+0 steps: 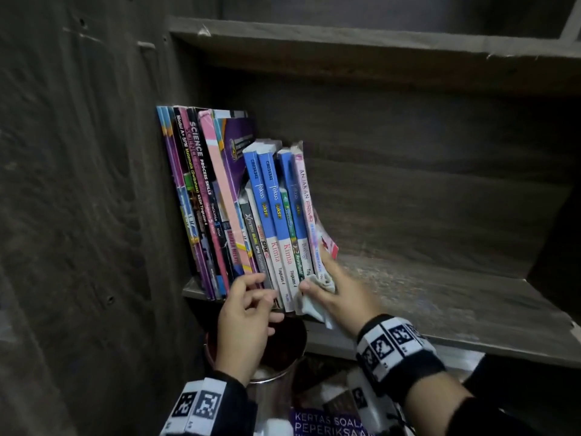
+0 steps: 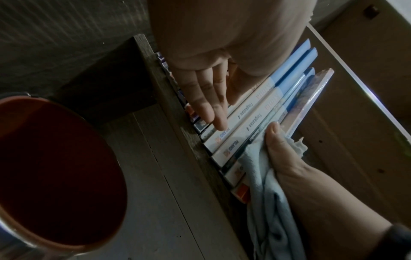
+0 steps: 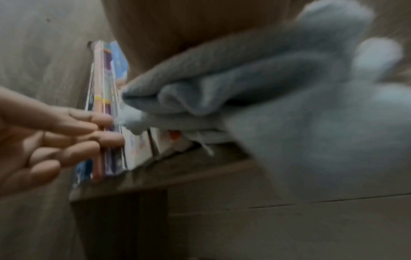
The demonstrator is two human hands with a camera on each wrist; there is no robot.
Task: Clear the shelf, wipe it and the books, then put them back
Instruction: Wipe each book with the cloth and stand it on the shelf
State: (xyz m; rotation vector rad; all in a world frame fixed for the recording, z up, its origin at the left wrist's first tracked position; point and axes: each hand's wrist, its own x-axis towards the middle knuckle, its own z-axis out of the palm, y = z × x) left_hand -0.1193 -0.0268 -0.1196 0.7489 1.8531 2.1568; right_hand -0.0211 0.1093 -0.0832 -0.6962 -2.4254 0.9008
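right hand (image 1: 339,294) grips grey cloth (image 1: 317,297) against outer spines | left hand (image 1: 242,322) spread, fingertips on spines | books (image 1: 251,209) lean left on shelf (image 1: 440,303) | risk: end book may tip

Three blue Fokus books (image 1: 270,196) stood among roughly a dozen books on one shelf (image 1: 440,297). There were two hands, one cloth (image 1: 317,294) and one bucket (image 2: 55,172).

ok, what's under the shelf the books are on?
Under the shelf: a metal bin with a reddish inside and a purple exam-paper booklet. Hands and wristbands cover the rest.
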